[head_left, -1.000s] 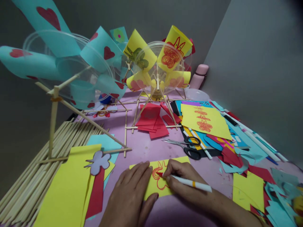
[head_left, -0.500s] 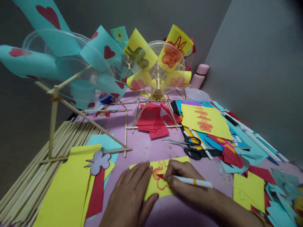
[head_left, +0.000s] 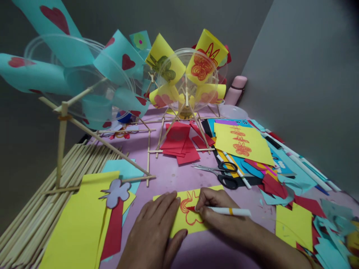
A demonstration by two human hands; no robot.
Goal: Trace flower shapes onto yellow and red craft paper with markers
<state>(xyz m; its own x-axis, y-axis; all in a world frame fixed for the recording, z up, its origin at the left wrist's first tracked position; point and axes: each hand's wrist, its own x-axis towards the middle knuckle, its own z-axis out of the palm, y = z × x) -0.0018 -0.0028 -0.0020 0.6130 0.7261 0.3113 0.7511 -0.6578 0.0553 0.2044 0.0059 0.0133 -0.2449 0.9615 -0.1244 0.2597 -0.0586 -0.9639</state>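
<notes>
My right hand (head_left: 217,213) pinches a white marker (head_left: 228,211) whose red tip rests on a yellow paper strip (head_left: 182,220) at the near middle of the pink table (head_left: 174,173). An orange bunny-like drawing (head_left: 188,209) shows on the strip under the tip. My left hand (head_left: 154,231) lies flat with fingers stretched out, pressing the strip's left end down.
Black-handled scissors (head_left: 221,173) lie just beyond the strip. Two stick-and-paper wheels stand behind: a teal one (head_left: 81,82) at left, a yellow one (head_left: 187,78) at centre. Wooden sticks (head_left: 36,213) are piled at left, yellow paper sheets (head_left: 75,220) beside them, paper scraps and pens (head_left: 305,168) at right.
The marker's barrel has tilted down flatter as its tip moves slightly over the drawing. My left hand has stayed put.
</notes>
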